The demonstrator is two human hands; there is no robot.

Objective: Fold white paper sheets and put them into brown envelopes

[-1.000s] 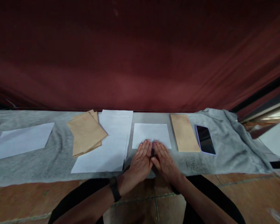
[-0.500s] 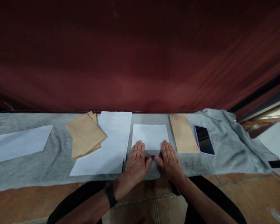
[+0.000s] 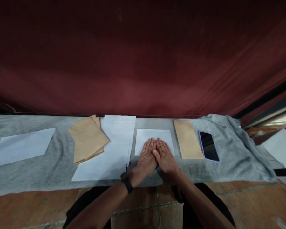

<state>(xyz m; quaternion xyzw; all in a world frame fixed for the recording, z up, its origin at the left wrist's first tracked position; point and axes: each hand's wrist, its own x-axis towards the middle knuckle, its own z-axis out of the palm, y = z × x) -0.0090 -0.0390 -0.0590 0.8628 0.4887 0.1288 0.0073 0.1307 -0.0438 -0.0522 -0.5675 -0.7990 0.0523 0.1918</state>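
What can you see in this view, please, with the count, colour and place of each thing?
small white sheet: one, white, centre, under both hands
large white paper: one or a few, white, left of the small sheet
envelope pile: several, tan, overlapping the large paper's left edge
single envelope: one, tan, right of the small sheet
phone: one, dark screen, right of the single envelope
far-left sheet: one, white
grey cloth: one, covering the surface
curtain: dark red, behind
floor tiles: brown, below
wristband: one, black, left wrist
left hand: flat, palm down
right hand: flat, touching the left
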